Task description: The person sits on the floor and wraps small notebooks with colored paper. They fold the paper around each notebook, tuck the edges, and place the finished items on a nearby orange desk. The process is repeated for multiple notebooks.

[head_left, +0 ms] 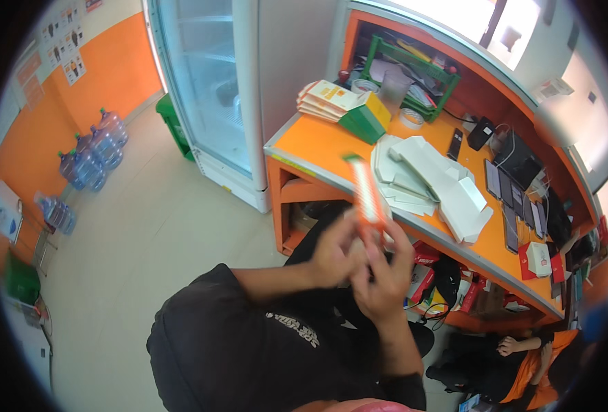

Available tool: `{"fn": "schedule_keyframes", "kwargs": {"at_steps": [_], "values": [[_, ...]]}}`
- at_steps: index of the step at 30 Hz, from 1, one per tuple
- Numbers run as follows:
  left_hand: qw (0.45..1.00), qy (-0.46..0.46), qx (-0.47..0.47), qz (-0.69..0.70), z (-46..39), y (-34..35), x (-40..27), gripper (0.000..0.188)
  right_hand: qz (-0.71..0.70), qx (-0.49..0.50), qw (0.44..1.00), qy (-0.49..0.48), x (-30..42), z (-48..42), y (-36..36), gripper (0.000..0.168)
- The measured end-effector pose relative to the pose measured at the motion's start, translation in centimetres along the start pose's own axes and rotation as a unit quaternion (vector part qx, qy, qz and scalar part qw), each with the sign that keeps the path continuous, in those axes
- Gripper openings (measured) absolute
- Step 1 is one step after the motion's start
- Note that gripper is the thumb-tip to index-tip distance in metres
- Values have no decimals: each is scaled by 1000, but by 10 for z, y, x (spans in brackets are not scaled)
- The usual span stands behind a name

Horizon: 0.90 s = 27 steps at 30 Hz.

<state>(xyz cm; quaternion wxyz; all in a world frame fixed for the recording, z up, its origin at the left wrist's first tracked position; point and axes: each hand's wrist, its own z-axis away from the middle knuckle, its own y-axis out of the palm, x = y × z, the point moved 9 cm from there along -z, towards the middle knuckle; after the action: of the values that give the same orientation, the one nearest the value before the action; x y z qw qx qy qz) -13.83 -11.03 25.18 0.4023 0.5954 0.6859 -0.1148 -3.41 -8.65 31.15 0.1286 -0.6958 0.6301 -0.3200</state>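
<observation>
My left hand (335, 252) and my right hand (384, 273) meet around the lower end of an orange-and-white patterned cardboard carton (368, 193), seen narrow side on and blurred. Its green-tipped far end points away from me, past the front edge of the orange desk (314, 149). Just beyond it lie several flat white cardboard box blanks (438, 180), overlapping one another. Behind them a stack of printed cartons (330, 98) leans on a green and yellow box (368, 118). The fingertips under the carton are partly hidden.
Several phones (510, 226) with cables lie on the desk's right, near a small red and white box (536, 260). A green rack (412, 59) stands at the back. A glass-door refrigerator (208, 92) adjoins the desk. Another person in an orange and black shirt (525, 373) sits at lower right.
</observation>
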Motion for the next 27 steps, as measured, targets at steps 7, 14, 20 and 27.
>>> {"fn": "schedule_keyframes", "kwargs": {"at_steps": [7, 14, 20, 27], "values": [[923, 112, -270, -251, -12, -143, -108, 31, -516, 147, 810, 236, -17, -57, 53, 69], [953, -2, 9, -301, -22, -72, -80, 16, 262, -13, 914, 308, -181, 19, -111, 44], [886, -141, 410, -165, 15, 75, 22, 14, -310, 70, 827, 463, -154, 147, -115, 49], [720, -41, 668, -181, 158, 178, 154, 21, -456, -268, 604, 596, -132, 339, -45, 57]]}}
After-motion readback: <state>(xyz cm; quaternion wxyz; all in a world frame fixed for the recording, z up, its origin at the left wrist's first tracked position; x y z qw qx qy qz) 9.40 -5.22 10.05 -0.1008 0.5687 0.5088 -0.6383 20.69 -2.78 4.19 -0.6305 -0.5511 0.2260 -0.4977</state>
